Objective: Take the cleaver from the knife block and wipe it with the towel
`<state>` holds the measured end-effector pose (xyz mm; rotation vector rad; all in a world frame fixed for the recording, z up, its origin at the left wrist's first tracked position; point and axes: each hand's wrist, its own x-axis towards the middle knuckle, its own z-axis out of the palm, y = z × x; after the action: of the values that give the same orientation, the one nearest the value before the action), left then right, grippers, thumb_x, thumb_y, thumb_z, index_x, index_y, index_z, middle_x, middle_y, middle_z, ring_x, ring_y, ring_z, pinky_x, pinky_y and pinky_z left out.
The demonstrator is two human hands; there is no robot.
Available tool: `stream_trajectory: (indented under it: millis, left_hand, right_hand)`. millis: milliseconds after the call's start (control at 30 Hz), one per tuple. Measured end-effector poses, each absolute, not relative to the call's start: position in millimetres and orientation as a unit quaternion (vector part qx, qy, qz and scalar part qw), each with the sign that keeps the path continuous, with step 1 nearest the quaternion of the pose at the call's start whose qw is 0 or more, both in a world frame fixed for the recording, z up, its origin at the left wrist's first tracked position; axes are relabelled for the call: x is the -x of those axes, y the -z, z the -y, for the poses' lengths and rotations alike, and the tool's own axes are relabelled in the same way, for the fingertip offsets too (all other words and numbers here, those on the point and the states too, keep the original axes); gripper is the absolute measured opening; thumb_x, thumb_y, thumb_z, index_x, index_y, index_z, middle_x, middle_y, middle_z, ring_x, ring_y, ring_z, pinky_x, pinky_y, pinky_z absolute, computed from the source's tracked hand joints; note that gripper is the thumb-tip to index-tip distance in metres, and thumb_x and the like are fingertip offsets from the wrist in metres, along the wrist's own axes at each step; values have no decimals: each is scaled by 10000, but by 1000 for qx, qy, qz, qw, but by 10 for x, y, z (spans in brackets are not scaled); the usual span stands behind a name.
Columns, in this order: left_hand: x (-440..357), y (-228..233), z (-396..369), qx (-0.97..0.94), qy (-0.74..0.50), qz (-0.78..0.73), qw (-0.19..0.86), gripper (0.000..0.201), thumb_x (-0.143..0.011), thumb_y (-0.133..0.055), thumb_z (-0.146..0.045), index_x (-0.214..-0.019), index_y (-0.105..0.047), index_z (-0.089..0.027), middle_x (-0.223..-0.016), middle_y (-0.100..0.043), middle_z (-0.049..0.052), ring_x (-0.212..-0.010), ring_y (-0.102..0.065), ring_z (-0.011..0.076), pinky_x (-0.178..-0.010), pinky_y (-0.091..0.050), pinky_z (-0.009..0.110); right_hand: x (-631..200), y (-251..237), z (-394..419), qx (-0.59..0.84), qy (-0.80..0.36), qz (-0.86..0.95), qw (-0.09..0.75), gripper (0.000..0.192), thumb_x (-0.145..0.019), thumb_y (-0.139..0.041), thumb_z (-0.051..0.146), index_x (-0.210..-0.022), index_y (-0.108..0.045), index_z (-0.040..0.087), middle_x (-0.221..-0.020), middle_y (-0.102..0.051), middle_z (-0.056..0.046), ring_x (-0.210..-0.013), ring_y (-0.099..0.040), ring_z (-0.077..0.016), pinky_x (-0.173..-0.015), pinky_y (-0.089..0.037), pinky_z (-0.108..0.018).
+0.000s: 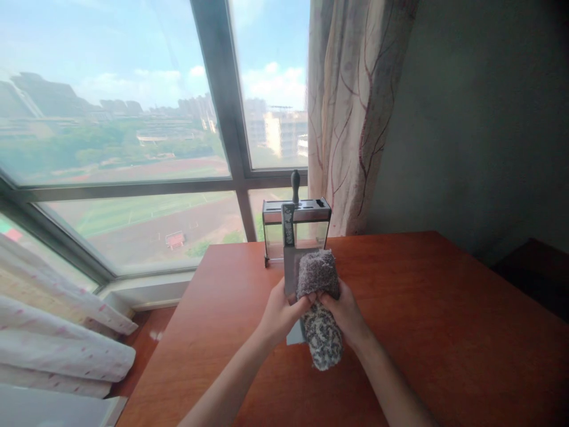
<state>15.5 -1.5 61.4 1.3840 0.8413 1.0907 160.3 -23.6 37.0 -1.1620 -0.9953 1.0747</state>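
Both sets of fingers are closed: the left hand (pixel 280 311) grips the cleaver (pixel 291 270), the right hand (pixel 344 311) pinches the grey cloth (pixel 319 308) draped over its blade (handle pointing away), above the wooden table (pixel 444 332). Wiping looks midway; the knife block (pixel 297 228) waits behind.

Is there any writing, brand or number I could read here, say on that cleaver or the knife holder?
No text can be read.
Cleaver: dark patterned handle, any marking too blurred.
Knife holder: no legible label.
Grey cloth: none.
Buildings outside the window: too distant and hazy.
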Motion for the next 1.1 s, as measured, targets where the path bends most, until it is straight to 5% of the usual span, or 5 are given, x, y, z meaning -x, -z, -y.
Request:
stream_trajectory:
  millis: [200,500,800,1100]
  left_hand:
    - [-94,-702,-50,-611,-507,-354,494,330,-820,-605,-360,-1098,-580,-184,-1022,-639,59,-984,-564,236,-886,-420,308]
    - [180,-974,-619,-575,-553,-385,465,327,-833,-545,-503,-841,-572,-177,-563,-538,-28,-528,-497,131,-540,-384,239]
    - [194,-1080,-638,-451,-670,-366,462,286,-827,-565,-456,-744,-532,-184,-488,-521,-44,-409,-435,87,-436,-339,201]
    - [374,-1100,-807,-328,-810,-354,334,294,-834,-537,-459,-737,-494,-184,-493,-515,-51,-452,-467,93,-476,-373,200]
  right_hand:
    - [-1628,-376,241,495,-480,444,573,304,-704,-674,282,-983,-622,176,-878,-706,-35,-804,-635,-225,-697,-493,-315]
    - [-1576,-328,321,460,-538,471,526,361,-636,-680,151,-992,-633,184,-900,-720,-20,-821,-649,-220,-724,-509,-326]
    - [-1733,-342,362,423,-596,486,479,415,-644,-714,204,-1046,-619,172,-965,-715,-45,-889,-648,-239,-772,-504,-347]
    - [-1794,-236,378,377,-656,296,583,333,-659,-731,332,-963,-646,224,-862,-721,-12,-771,-659,-213,-701,-501,-318]
